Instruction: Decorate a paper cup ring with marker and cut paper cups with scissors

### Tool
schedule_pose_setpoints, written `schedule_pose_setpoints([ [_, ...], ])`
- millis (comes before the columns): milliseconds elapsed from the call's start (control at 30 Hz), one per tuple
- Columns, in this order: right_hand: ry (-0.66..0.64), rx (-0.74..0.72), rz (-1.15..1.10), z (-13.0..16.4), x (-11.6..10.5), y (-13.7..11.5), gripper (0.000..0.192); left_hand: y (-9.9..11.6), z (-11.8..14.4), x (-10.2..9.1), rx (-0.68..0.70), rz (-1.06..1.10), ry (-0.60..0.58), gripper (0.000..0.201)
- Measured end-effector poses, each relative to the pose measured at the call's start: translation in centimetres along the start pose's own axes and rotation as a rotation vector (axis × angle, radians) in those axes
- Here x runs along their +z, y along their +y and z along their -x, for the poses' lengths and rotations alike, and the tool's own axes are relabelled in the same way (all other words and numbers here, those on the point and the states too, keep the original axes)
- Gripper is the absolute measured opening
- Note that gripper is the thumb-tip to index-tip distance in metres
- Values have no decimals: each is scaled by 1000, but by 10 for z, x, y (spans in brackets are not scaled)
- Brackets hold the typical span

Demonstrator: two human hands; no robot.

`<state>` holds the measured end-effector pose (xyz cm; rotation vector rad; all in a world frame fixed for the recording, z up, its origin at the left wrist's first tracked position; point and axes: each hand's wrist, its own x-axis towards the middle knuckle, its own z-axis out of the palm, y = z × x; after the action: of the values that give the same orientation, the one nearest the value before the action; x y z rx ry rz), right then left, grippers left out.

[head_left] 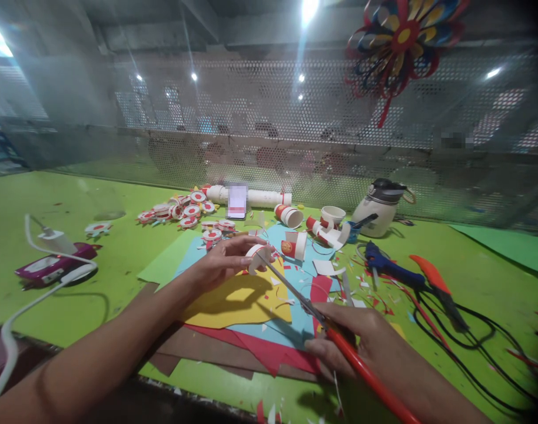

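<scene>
My left hand (225, 262) pinches a small piece of a white and red paper cup (256, 257) above a stack of coloured paper sheets (242, 300). In my right hand (352, 341) I grip red-handled scissors (308, 306), their blades reaching up and left to the cup piece. The blade tips touch or enter the piece at its right edge. Yellow, blue and red sheets lie under both hands.
Cut paper cups (291, 217) and several red-white paper discs (181, 210) lie farther back near a phone (237, 200). A blue glue gun (388, 268), an orange tool (434, 277) and black cables sit on the right. A pink device (52, 265) with a white charger is on the left.
</scene>
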<state>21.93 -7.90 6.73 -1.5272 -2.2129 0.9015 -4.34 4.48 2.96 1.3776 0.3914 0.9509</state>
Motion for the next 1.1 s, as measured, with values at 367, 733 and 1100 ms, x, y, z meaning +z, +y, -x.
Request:
schedule_pose_setpoints([
  [367,7,-6,38,-2,0,1,45,3,-1,5,30,68,-12,36],
  [733,-8,28,40,-3,-2,-1,43,0,0,-1,30,52,-25,40],
  [1100,-10,13,38,-2,-1,-5,41,1,-1,-1,-6,49,-37,41],
])
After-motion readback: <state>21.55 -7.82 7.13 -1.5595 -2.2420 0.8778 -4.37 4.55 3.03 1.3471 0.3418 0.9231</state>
